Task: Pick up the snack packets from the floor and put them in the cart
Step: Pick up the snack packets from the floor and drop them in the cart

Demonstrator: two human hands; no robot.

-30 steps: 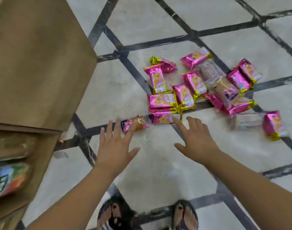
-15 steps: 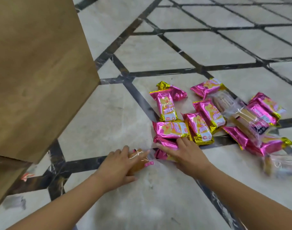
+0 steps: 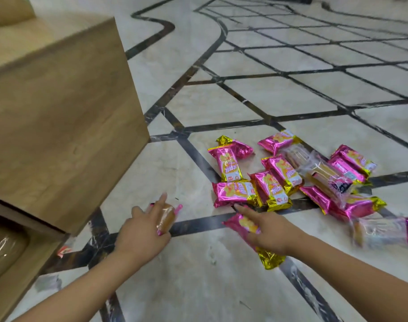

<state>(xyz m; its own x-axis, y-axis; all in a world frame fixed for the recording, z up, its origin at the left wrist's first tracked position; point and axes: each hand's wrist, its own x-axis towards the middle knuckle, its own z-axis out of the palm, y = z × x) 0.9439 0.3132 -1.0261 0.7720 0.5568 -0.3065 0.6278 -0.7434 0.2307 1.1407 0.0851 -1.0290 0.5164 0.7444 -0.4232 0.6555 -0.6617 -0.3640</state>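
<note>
Clasping a clear packet (image 3: 166, 216) in the left hand (image 3: 140, 237) and a pink packet (image 3: 268, 259) in the right hand (image 3: 271, 233) beside the floor pile (image 3: 275, 180), carry both firmly to the cart (image 3: 59, 112).

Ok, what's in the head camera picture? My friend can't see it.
The left hand holds a clear packet and the right hand a pink packet, over a tiled floor. More packets lie heaped ahead, with a wooden cart at the left.
</note>
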